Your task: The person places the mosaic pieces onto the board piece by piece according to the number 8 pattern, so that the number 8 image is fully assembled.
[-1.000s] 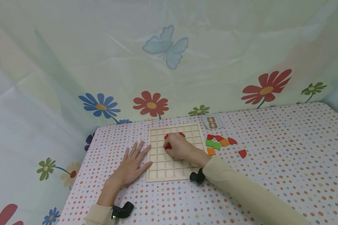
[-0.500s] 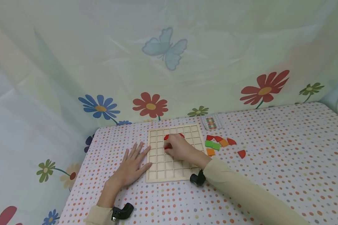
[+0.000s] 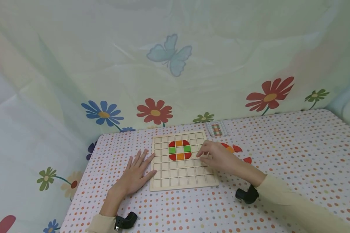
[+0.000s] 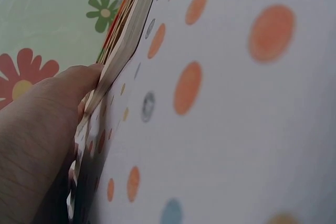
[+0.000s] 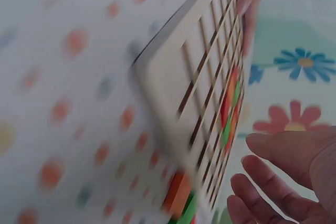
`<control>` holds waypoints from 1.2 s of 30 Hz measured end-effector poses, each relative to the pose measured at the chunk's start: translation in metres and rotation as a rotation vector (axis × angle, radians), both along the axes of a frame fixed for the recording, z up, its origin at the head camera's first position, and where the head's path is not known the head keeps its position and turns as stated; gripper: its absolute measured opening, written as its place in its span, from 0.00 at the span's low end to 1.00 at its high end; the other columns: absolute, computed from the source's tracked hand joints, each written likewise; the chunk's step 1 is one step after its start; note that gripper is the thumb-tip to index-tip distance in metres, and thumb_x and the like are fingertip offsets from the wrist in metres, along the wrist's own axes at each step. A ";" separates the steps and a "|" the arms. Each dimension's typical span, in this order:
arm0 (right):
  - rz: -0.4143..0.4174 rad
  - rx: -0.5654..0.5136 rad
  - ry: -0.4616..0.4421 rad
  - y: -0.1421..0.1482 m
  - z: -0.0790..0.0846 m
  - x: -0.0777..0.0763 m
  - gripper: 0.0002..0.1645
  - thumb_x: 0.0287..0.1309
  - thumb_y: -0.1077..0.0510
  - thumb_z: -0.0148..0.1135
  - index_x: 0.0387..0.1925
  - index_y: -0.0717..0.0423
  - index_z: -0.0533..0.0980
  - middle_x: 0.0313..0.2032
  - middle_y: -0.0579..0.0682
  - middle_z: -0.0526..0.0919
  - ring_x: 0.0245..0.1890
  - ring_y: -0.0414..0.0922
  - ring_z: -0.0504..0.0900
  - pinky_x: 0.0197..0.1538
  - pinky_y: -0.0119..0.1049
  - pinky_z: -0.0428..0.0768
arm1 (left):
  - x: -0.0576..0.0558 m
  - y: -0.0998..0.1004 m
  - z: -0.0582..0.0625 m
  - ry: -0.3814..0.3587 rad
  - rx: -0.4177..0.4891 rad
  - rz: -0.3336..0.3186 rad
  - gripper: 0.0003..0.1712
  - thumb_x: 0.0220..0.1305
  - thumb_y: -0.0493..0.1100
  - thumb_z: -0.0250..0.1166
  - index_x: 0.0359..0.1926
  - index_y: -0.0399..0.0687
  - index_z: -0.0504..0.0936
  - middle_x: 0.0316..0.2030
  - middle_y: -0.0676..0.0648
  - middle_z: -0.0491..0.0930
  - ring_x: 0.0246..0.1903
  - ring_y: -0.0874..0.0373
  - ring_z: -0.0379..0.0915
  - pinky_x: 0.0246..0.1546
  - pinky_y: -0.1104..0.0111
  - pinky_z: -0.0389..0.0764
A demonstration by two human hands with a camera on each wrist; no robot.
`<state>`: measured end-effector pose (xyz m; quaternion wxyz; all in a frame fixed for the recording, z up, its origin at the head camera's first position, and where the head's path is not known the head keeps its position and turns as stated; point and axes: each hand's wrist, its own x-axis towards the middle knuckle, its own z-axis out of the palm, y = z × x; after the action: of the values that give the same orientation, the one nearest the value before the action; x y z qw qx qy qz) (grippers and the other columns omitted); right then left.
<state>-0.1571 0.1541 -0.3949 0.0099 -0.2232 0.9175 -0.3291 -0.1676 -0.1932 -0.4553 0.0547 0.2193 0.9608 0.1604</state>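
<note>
Polka-dotted white tablecloth (image 3: 294,152) is stretching well past the square pale-wood grid board (image 3: 174,173) on the right, leaving the arm room. The right hand (image 3: 218,158) is withdrawing from the board's middle toward its right edge, thumb and loosely bent fingers parted, apparently holding nothing, and is uncovering a ring of flat red, orange and green tiles (image 3: 180,156), seemingly complete around one bare cell. Fingers spread, the left hand (image 3: 132,179) is touching the left edge, gripping nothing. Loose red quarter-circle tiles (image 3: 247,160) are lying beyond the right hand.
</note>
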 end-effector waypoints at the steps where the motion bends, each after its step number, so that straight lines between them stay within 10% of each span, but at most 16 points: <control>1: -0.012 0.019 0.016 0.010 0.000 0.002 0.07 0.59 0.69 0.73 0.38 0.57 0.88 0.36 0.46 0.82 0.34 0.42 0.75 0.33 0.31 0.75 | 0.000 0.000 0.000 0.001 -0.001 0.000 0.43 0.77 0.66 0.53 0.83 0.56 0.57 0.84 0.42 0.45 0.83 0.42 0.32 0.80 0.41 0.34; 15: -0.129 0.128 0.036 0.088 -0.014 -0.007 0.14 0.54 0.69 0.77 0.44 0.63 0.87 0.45 0.57 0.84 0.48 0.60 0.82 0.51 0.60 0.83 | 0.000 0.000 -0.002 -0.004 -0.007 0.005 0.43 0.77 0.67 0.52 0.84 0.56 0.56 0.84 0.42 0.45 0.83 0.42 0.32 0.80 0.41 0.35; 36: -0.182 0.124 -0.014 0.089 -0.018 -0.013 0.13 0.54 0.70 0.77 0.43 0.62 0.88 0.43 0.57 0.86 0.46 0.57 0.83 0.51 0.58 0.84 | -0.002 0.000 -0.001 -0.001 -0.022 -0.008 0.42 0.77 0.66 0.52 0.84 0.56 0.55 0.84 0.42 0.44 0.83 0.42 0.33 0.80 0.41 0.36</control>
<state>-0.1704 0.2430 -0.4130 0.0002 -0.1356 0.9524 -0.2729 -0.1697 -0.1937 -0.4563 0.0585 0.2225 0.9616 0.1498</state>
